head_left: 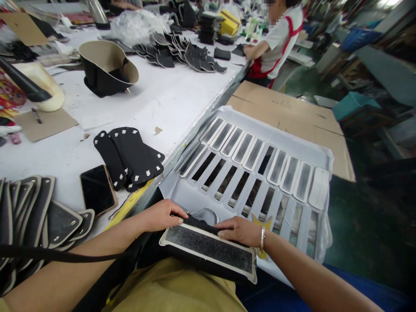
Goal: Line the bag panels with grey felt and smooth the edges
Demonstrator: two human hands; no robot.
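In my lap lies a black bag-like piece (pixel 208 248), its long rectangular panel edged with a pale rim facing up. My left hand (pixel 164 216) grips the far edge near its left end, fingertips closed on the black material. Further right, my right hand (pixel 238 232) pinches the same far edge, thumb and fingers together. Just beyond my hands is a grey slotted tray (pixel 191 197), with pale-rimmed rectangular panels (pixel 232 142) in several slots. A yellow star-shaped piece (pixel 264 225) shows partly behind my right wrist.
On the white table (pixel 162 104) at left lie a phone (pixel 97 189), black curved pieces (pixel 130 156) and a stack of pale-edged pieces (pixel 29 212). An open black form (pixel 107 69) stands further back. Cardboard (pixel 292 117) extends beyond the tray; a person (pixel 279 39) works at the table's far side.
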